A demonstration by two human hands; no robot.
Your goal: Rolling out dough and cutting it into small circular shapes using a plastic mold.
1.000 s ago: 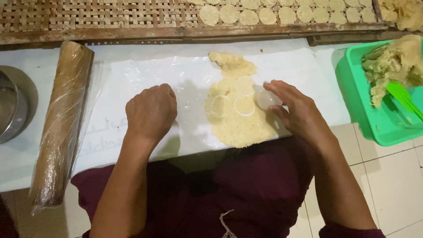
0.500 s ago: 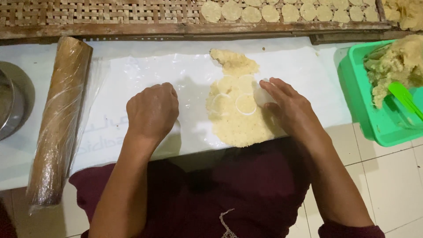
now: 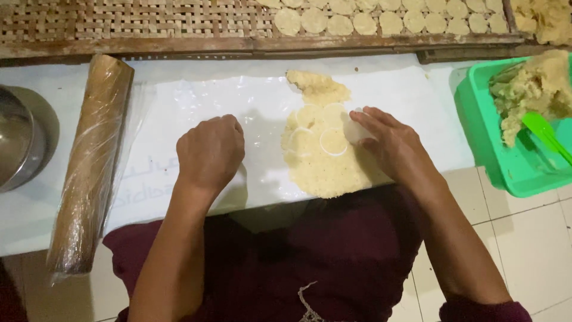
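Clearly the right hand (image 3: 396,146) clamps a round cutter (image 3: 356,128) at the thin dough sheet (image 3: 325,158) edge; discs could tear. Left hand (image 3: 210,152), curled, empty, steadies plastic sheet (image 3: 238,101).

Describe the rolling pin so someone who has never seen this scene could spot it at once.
Start at the white sheet spread in front of the person, with the flattened dough on it. Go past the left hand to the sheet's left edge, where the rolling pin lies lengthwise, beside a metal bowl. It is the only long brown cylinder, wrapped in clear plastic.
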